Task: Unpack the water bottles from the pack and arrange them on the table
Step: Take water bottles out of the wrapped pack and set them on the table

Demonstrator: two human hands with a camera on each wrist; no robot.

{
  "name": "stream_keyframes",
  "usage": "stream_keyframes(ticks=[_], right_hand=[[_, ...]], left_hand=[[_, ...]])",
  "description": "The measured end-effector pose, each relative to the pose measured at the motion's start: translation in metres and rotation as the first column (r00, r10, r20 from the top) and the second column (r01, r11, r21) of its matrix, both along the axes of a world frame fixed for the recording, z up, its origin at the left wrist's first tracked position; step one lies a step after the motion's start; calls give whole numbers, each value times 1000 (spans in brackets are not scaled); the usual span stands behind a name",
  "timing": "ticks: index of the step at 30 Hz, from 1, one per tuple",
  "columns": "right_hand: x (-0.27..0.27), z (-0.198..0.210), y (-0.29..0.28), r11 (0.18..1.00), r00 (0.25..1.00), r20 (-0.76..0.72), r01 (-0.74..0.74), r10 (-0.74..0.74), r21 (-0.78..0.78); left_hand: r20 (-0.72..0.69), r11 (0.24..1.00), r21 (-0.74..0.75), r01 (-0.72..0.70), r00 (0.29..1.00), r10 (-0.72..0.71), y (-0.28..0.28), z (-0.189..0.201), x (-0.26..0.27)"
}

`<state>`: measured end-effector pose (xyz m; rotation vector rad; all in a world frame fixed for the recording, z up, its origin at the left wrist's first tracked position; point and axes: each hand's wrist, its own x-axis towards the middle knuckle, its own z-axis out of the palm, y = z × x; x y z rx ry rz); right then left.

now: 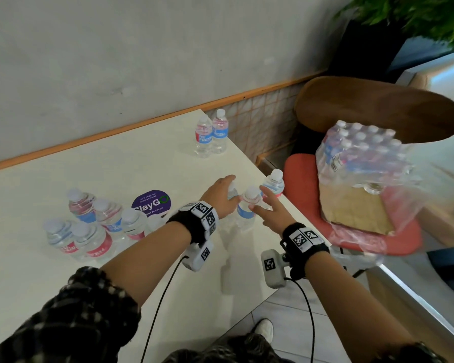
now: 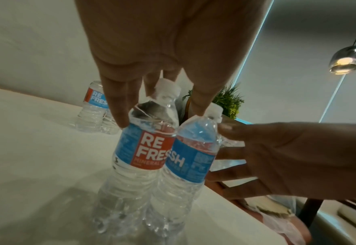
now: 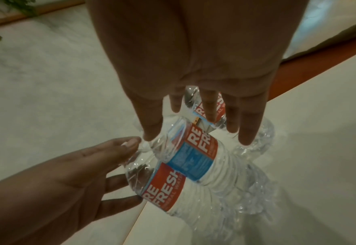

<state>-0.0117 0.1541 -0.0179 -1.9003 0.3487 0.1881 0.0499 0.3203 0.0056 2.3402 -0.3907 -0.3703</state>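
Three clear water bottles with red and blue labels stand together at the white table's point(image 1: 63, 284) right edge. My left hand point(image 1: 224, 191) reaches over the leftmost one point(image 1: 232, 192), its straight fingers touching that bottle's point(image 2: 143, 149) shoulder. My right hand point(image 1: 269, 208) hovers with spread, straight fingers beside the middle bottle point(image 1: 248, 205) and the right one point(image 1: 273, 183). The right wrist view has my right hand point(image 3: 200, 132) above the bottles point(image 3: 196, 149) and my left hand point(image 3: 78, 174) lower left. Neither hand grips anything. The torn plastic pack point(image 1: 362, 158), with several bottles inside, sits on a red chair point(image 1: 299, 179).
Several bottles point(image 1: 95, 226) are grouped at the table's left, and two more point(image 1: 211, 134) stand at the far corner. A purple sticker point(image 1: 151, 203) lies mid-table. A grey wall runs behind the table. A brown chair back point(image 1: 378, 111) and a plant point(image 1: 417, 19) are at the right.
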Motion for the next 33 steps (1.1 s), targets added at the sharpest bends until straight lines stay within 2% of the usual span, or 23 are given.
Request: stream_keyframes(ticks=[3, 6, 8, 12, 21, 33], right_hand=[[6, 1, -2, 998, 998, 24, -49, 50, -35], [12, 2, 0, 992, 993, 43, -110, 112, -59], [14, 0, 4, 987, 988, 58, -134, 140, -87], [15, -3, 8, 991, 993, 65, -93, 99, -95], [8, -3, 11, 996, 999, 21, -42, 44, -82], [9, -5, 17, 999, 999, -17, 30, -31, -30]], left_hand=[[66, 992, 124, 26, 997, -34, 7, 3, 7], [43, 954, 263, 141, 987, -158, 18, 12, 1], [17, 934, 295, 200, 977, -214, 28, 15, -10], [-11, 906, 315, 284, 955, -296, 56, 15, -39], [-62, 885, 291, 363, 930, -361, 119, 19, -98], [-75, 901, 330, 282, 959, -273, 233, 13, -139]])
